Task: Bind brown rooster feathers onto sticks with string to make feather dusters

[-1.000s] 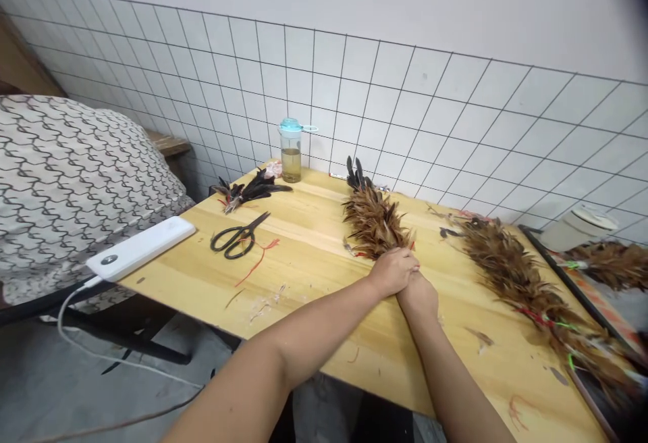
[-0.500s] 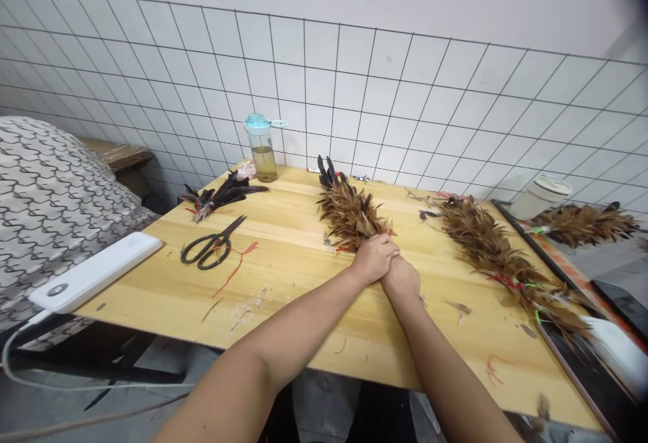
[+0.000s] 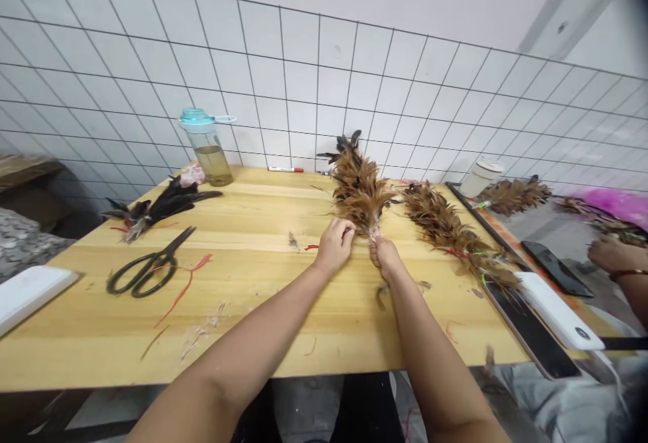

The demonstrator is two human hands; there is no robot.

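A bushy feather bundle (image 3: 357,186), brown with black tips at its far end, points away from me on the wooden table. My right hand (image 3: 385,254) is closed round its pale, tied near end. At the bundle's lower left edge, my left hand (image 3: 335,244) has its fingertips pinched together against the feathers. What sits between those fingertips is too small to make out. To the right lies another long brown feather bundle (image 3: 445,223) with red and green ties. Black-handled scissors (image 3: 152,267) rest on the left, beside a red string (image 3: 185,288).
Dark loose feathers (image 3: 162,206) lie at the left, near a blue-lidded bottle (image 3: 212,159). A red marker (image 3: 285,169) is by the wire grid. Phones, a white power bank (image 3: 554,311) and a white cup (image 3: 483,176) line the right. Another person's hand (image 3: 615,254) is at far right.
My hands were together, one over the other, at the bundle's near end; now they are apart, the left beside the feathers. The view has turned right, bringing another person's hand in.
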